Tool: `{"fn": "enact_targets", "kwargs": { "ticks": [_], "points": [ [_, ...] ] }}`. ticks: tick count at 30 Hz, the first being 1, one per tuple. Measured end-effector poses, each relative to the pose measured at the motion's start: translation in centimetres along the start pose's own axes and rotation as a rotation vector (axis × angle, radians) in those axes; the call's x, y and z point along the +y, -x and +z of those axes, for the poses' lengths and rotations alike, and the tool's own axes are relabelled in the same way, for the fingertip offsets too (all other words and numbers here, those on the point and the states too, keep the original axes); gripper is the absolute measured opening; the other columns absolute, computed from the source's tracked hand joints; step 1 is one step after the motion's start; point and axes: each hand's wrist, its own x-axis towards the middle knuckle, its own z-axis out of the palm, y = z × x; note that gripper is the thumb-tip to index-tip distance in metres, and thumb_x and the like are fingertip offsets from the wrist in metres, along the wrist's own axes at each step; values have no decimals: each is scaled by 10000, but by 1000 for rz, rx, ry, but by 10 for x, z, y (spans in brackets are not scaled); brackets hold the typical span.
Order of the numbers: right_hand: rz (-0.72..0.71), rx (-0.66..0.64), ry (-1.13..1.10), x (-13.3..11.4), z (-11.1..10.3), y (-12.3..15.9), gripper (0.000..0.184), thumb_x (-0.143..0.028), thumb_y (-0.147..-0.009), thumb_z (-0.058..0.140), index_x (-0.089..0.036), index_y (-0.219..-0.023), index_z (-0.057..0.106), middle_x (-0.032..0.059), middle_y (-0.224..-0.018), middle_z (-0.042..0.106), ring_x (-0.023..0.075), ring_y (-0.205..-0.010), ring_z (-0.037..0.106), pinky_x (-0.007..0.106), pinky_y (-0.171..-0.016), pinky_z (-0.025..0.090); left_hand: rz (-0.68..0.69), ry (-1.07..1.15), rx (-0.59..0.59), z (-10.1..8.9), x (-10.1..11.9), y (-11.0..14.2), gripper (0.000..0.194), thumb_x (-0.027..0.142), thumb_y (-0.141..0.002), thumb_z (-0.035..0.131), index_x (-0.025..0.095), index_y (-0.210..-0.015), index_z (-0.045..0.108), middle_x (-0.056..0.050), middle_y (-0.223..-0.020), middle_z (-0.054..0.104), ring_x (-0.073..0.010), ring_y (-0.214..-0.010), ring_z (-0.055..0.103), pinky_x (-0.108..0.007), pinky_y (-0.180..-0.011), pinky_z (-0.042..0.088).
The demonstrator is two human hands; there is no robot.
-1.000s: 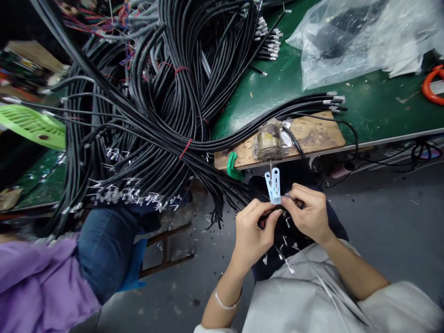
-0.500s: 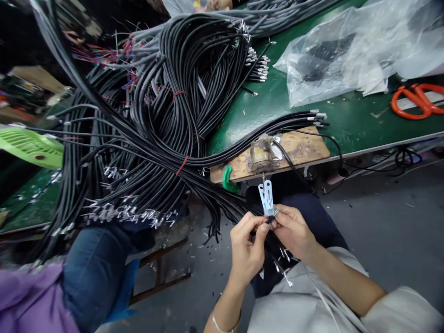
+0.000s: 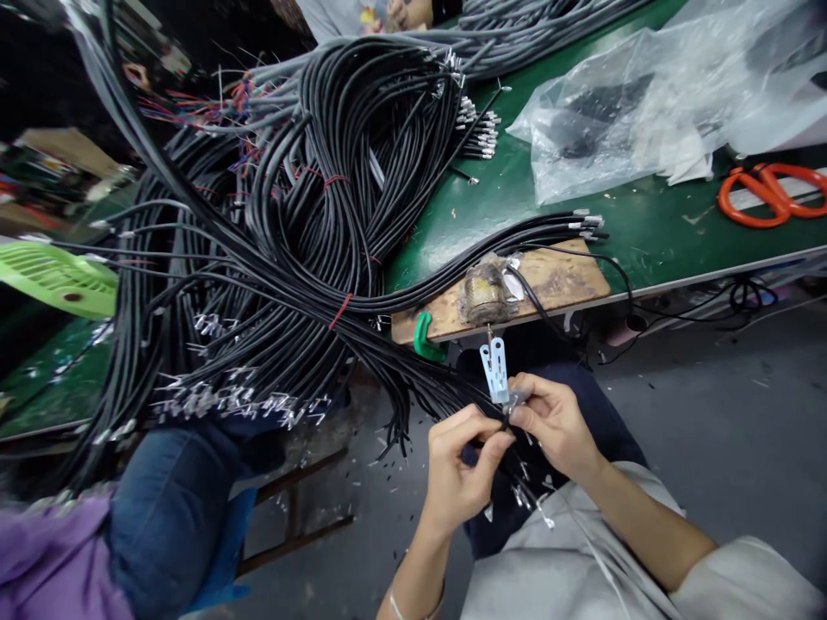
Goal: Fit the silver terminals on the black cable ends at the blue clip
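Over my lap, my left hand (image 3: 462, 461) pinches a black cable (image 3: 505, 424) close to its end. My right hand (image 3: 556, 426) has thumb and fingertips closed on silvery, blurred material (image 3: 515, 398) at that cable end; whether it is foil or bare strands I cannot tell. Just above the fingertips hangs a light blue clothespin (image 3: 494, 372), fixed to the shaft of a small tape-wrapped motor (image 3: 484, 294). More cable ends with silvery tips (image 3: 520, 495) lie below my hands.
The motor sits on a wooden board (image 3: 568, 274) with a green clamp (image 3: 426, 337) at the green table's edge. Bundled black cables (image 3: 362, 172) cover the left. Orange-handled scissors (image 3: 768, 194) and a plastic bag (image 3: 581, 129) lie right. A person in purple (image 3: 58, 560) sits at left.
My right hand has drawn slightly away from my left, and silvery material now shows at its fingertips. The cable end has dropped a little below the clothespin.
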Motion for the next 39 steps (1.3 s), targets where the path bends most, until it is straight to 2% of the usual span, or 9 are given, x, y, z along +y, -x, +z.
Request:
{"fn": "enact_targets", "kwargs": {
  "ticks": [4, 7, 10, 13, 15, 20, 27, 35, 39],
  "points": [
    [-264, 220, 269, 5, 5, 6, 97, -161, -833, 631, -193, -749, 596, 3, -715, 538, 135, -651, 496, 255, -581, 419, -25, -49, 53, 5, -1, 0, 130, 193, -826, 674, 149, -704, 665, 2, -596, 580, -104, -554, 511, -214, -547, 377],
    [-473, 221, 472, 5, 2, 7, 121, -81, -814, 615, -192, -776, 641, 35, -783, 591, 155, -727, 505, 294, -679, 428, -74, -53, 24, 2, 0, -2, 143, 213, -858, 640, 148, -744, 698, -16, -619, 614, -109, -551, 527, -217, -529, 377],
    [-126, -39, 206, 0, -7, 3, 83, -233, -857, 625, -180, -794, 615, 26, -742, 560, 145, -684, 506, 273, -616, 416, -30, 47, 29, -3, 0, -6, 175, 257, -855, 648, 154, -719, 687, -17, -614, 611, -116, -553, 524, -223, -527, 381],
    [316, -343, -88, -9, -18, -6, 288, -443, -827, 659, -160, -847, 610, -1, -698, 525, 107, -591, 465, 230, -530, 365, 54, 92, 67, -6, 0, -8, 158, 257, -812, 701, 163, -691, 661, -9, -616, 611, -117, -571, 522, -222, -533, 386],
    [426, -410, -74, -16, -26, -16, 343, -469, -776, 711, -144, -836, 621, 1, -709, 544, 101, -612, 476, 224, -559, 371, 83, 44, 96, -6, 0, -8, 133, 212, -789, 722, 164, -688, 650, -5, -620, 615, -113, -572, 516, -219, -528, 379],
    [367, -197, 78, -29, -30, -47, 396, -526, -747, 719, -135, -778, 663, 0, -687, 575, 105, -644, 492, 225, -598, 380, 177, -30, 184, -9, 2, -2, 109, 117, -759, 727, 170, -709, 646, 4, -611, 602, -116, -575, 517, -225, -529, 388],
    [375, -123, -261, -18, 4, -58, 464, -592, -701, 724, -129, -683, 697, 1, -584, 556, 95, -535, 465, 222, -513, 373, 241, 118, 325, -6, 1, -7, 127, 125, -763, 720, 175, -702, 620, 25, -613, 530, -101, -543, 487, -224, -510, 395],
    [389, -78, -566, -1, 11, -52, 413, -539, -705, 753, -132, -754, 704, 30, -671, 626, 93, -537, 492, 210, -486, 383, 92, 103, 244, 5, 0, -16, 133, 156, -792, 692, 180, -682, 620, 19, -609, 519, -111, -572, 473, -224, -513, 351],
    [431, -183, -593, 2, 8, -51, 432, -552, -762, 698, -125, -829, 711, 40, -704, 630, 95, -555, 498, 219, -523, 407, 64, 131, 209, 3, -1, -16, 159, 179, -799, 693, 172, -665, 606, 13, -631, 538, -111, -588, 486, -226, -528, 354]
  ]
}}
